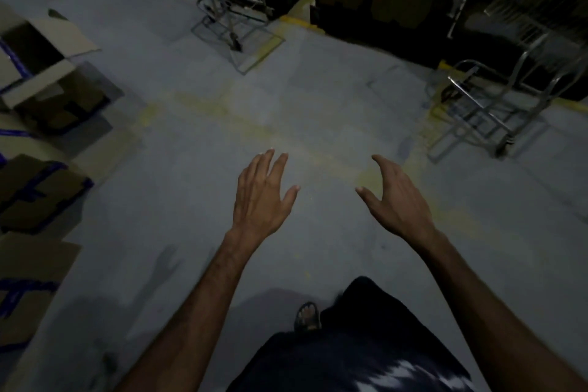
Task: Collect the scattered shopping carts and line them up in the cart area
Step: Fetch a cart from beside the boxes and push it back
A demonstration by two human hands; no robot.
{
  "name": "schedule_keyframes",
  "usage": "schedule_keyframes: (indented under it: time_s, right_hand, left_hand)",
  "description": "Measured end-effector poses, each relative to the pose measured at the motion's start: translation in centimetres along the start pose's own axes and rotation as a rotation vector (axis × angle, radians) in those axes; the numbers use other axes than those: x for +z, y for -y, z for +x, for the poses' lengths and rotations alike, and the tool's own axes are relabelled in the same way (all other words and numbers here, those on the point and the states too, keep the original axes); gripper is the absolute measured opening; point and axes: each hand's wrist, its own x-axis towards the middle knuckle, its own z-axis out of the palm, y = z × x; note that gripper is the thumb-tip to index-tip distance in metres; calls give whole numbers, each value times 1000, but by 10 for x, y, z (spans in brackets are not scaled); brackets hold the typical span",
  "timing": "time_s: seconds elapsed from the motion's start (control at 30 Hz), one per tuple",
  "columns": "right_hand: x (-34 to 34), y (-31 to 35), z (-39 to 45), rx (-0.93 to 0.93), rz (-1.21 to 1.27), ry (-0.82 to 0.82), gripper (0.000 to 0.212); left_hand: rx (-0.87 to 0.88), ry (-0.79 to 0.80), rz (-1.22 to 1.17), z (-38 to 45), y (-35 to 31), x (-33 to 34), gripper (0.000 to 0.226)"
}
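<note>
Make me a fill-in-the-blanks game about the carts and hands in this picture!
1. Both the left hand and the right hand are open and hold ____.
2. The number of metal shopping carts in view, one far ahead and one at the right, is ____.
3. The open cardboard box sits on the person's ____ side.

Missing words: nothing; two; left

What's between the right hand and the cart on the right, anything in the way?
Nothing: the head view shows only bare grey floor with worn yellow paint between the open right hand and the cart on the right. The left hand is empty too.
</note>
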Motion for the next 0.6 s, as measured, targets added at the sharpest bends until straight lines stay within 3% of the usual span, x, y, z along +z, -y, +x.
schedule_keyframes:
  time_s: [0.33, 0.6]
  right_hand:
    - [-16, -26, 261, -14, 38, -10, 73]
    - [-64, -29, 469, -100, -19, 55, 73]
  left_hand:
    - [13, 12, 61, 246, 17, 40, 70]
    - [-110, -78, 44, 435, 22, 35, 70]
